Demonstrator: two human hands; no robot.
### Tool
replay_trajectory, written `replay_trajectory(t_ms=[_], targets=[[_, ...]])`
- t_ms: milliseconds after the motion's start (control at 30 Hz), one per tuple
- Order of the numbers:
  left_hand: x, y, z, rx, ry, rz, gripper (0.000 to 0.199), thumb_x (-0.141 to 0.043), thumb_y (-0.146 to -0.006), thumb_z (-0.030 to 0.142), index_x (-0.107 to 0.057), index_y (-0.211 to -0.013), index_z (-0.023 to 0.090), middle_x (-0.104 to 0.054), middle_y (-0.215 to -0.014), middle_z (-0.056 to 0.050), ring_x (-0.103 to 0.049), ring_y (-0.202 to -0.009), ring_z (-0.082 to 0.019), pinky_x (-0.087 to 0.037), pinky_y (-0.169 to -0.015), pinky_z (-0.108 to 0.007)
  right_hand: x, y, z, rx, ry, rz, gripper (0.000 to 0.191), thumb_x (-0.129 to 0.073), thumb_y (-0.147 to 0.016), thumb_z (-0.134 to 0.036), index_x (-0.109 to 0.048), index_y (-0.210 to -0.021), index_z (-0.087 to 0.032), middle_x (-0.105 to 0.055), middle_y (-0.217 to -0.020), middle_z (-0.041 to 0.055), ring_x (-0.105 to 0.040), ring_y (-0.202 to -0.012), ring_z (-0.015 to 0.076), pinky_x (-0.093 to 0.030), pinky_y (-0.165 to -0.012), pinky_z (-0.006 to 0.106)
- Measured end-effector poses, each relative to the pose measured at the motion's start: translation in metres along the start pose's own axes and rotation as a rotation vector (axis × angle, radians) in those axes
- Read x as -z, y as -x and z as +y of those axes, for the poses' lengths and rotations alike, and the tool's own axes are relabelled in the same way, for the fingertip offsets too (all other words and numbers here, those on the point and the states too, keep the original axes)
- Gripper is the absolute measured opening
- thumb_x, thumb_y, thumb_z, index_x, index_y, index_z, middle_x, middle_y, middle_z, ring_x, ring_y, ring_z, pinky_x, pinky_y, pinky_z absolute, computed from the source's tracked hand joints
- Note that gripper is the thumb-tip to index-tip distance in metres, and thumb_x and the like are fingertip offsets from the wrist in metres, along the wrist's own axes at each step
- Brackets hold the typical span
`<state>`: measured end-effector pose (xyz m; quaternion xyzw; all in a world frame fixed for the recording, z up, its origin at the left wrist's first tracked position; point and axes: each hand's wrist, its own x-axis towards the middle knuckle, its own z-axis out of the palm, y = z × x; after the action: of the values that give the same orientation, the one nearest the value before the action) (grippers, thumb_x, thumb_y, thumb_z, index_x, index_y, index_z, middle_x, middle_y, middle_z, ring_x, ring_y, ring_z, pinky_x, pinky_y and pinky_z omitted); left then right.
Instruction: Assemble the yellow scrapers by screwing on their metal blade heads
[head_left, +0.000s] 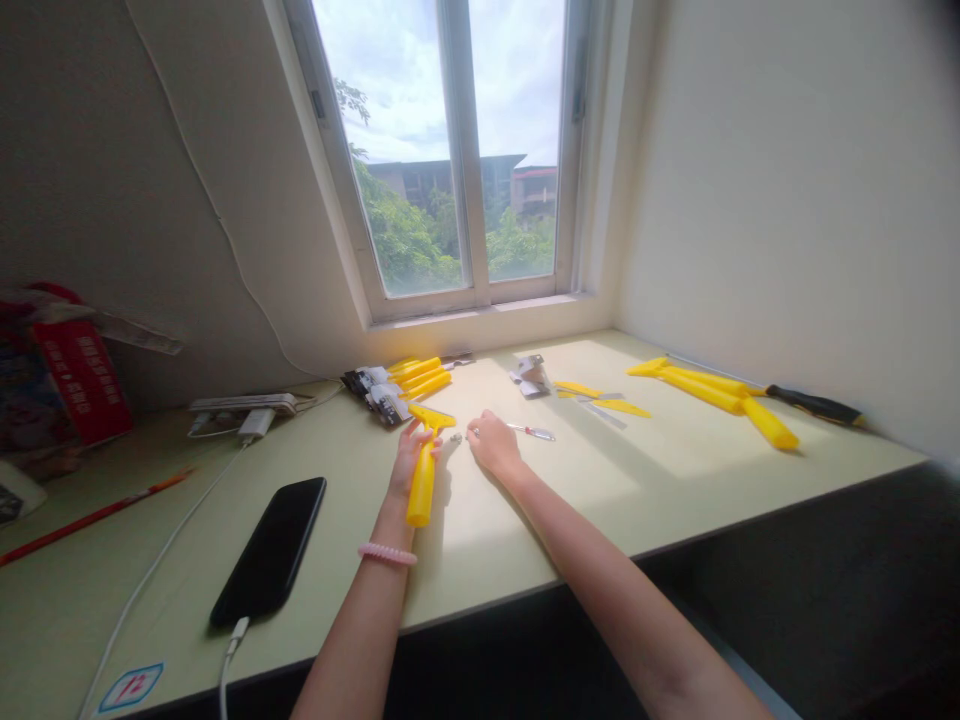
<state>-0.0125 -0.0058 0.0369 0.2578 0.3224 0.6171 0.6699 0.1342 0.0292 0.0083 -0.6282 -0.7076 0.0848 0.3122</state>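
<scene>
Yellow plastic parts (pixel 705 388) strew the pale desk (pixel 637 480) below a window (pixel 442 150)

Daylight from the window (pixel 439 150), the sky nearly blown out; soft shadows on the desk (pixel 600 490) beside the left hand (pixel 412 460) and right hand (pixel 493 445); wide-angle bowing, dark blur at right edge

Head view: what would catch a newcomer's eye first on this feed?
The bright yellow plastic handle held in the left hand stands out first, near the middle of the desk, with more yellow pieces along the right wall. Above them glows the window, while a black smartphone lies toward the left.
</scene>
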Motion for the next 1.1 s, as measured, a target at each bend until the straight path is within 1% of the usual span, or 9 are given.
replay_trajectory(t_ms=[167,267,333,433,533,633,833,967,1100], targets=[[-0.002,0.005,-0.001,0.047,0.023,-0.029,0.046,-0.054,-0.075,0.003,-0.048,-0.116,0.021,-0.059,-0.093,-0.005,-0.052,-0.055,-0.004,-0.041,-0.044,-0.010,-0.003,-0.002,0.002,-0.035,-0.182,0.049,0.017,-0.056,-0.078,-0.014,-0.069,-0.069,-0.020,-0.065,-0.085,0.0086,-0.058,-0.080,0.0190,-0.037,-0.067,0.027],[-0.004,0.005,0.000,0.073,0.047,-0.032,0.048,-0.052,-0.077,0.002,-0.046,-0.120,0.022,-0.058,-0.096,-0.006,-0.052,-0.055,-0.003,-0.042,-0.044,-0.009,-0.003,-0.003,0.004,-0.085,-0.258,0.070,0.012,-0.060,-0.075,-0.015,-0.067,-0.067,-0.020,-0.066,-0.083,0.0071,-0.058,-0.079,0.0180,-0.038,-0.068,0.026],[-0.004,0.006,0.000,0.090,0.055,-0.048,0.049,-0.050,-0.078,0.002,-0.045,-0.123,0.023,-0.057,-0.097,-0.006,-0.052,-0.055,-0.003,-0.041,-0.043,-0.009,-0.001,-0.004,0.007,-0.126,-0.324,0.114,0.010,-0.060,-0.075,-0.018,-0.067,-0.068,-0.020,-0.066,-0.081,0.0066,-0.058,-0.077,0.0176,-0.039,-0.070,0.027],[-0.006,0.007,-0.001,0.117,0.033,-0.085,0.050,-0.050,-0.078,0.002,-0.045,-0.124,0.022,-0.058,-0.097,-0.006,-0.052,-0.055,-0.003,-0.041,-0.043,-0.009,0.005,-0.006,0.013,-0.208,-0.550,0.180,0.008,-0.061,-0.072,-0.024,-0.067,-0.069,-0.019,-0.067,-0.077,0.0058,-0.058,-0.073,0.0174,-0.043,-0.072,0.030],[-0.008,0.009,-0.003,0.149,-0.013,-0.133,0.050,-0.053,-0.077,0.002,-0.047,-0.123,0.021,-0.059,-0.096,-0.007,-0.051,-0.054,-0.003,-0.041,-0.043,-0.010,0.013,-0.006,0.016,-0.205,-0.856,0.139,0.012,-0.067,-0.066,-0.029,-0.066,-0.068,-0.018,-0.067,-0.073,0.0043,-0.059,-0.070,0.0166,-0.045,-0.071,0.030],[-0.010,0.011,-0.006,0.175,-0.045,-0.176,0.054,-0.054,-0.075,0.003,-0.045,-0.125,0.022,-0.059,-0.092,-0.005,-0.051,-0.054,-0.004,-0.041,-0.043,-0.010,0.019,-0.002,0.015,-0.196,-1.018,0.058,0.014,-0.071,-0.059,-0.028,-0.065,-0.065,-0.017,-0.066,-0.067,0.0028,-0.059,-0.065,0.0153,-0.045,-0.067,0.029],[-0.011,0.013,-0.008,0.201,-0.024,-0.200,0.057,-0.051,-0.076,0.002,-0.040,-0.127,0.024,-0.058,-0.092,-0.004,-0.050,-0.054,-0.003,-0.038,-0.042,-0.009,0.028,0.005,0.010,-0.341,-1.066,-0.126,0.013,-0.070,-0.060,-0.026,-0.065,-0.069,-0.017,-0.061,-0.059,0.0004,-0.049,-0.048,0.0100,-0.038,-0.048,0.024],[-0.011,0.013,-0.008,0.211,-0.041,-0.204,0.055,-0.052,-0.076,0.003,-0.041,-0.126,0.024,-0.059,-0.093,-0.004,-0.049,-0.054,-0.003,-0.038,-0.042,-0.009,0.032,0.008,0.010,-0.341,-1.067,-0.114,0.011,-0.069,-0.061,-0.023,-0.063,-0.068,-0.017,-0.060,-0.058,-0.0002,-0.049,-0.047,0.0096,-0.037,-0.046,0.023],[-0.011,0.013,-0.008,0.208,-0.052,-0.203,0.056,-0.054,-0.075,0.004,-0.042,-0.126,0.024,-0.059,-0.094,-0.004,-0.049,-0.052,-0.003,-0.038,-0.041,-0.010,0.032,0.008,0.012,-0.292,-1.033,-0.134,0.012,-0.070,-0.059,-0.025,-0.063,-0.066,-0.018,-0.058,-0.058,-0.0005,-0.048,-0.048,0.0095,-0.037,-0.046,0.023]])
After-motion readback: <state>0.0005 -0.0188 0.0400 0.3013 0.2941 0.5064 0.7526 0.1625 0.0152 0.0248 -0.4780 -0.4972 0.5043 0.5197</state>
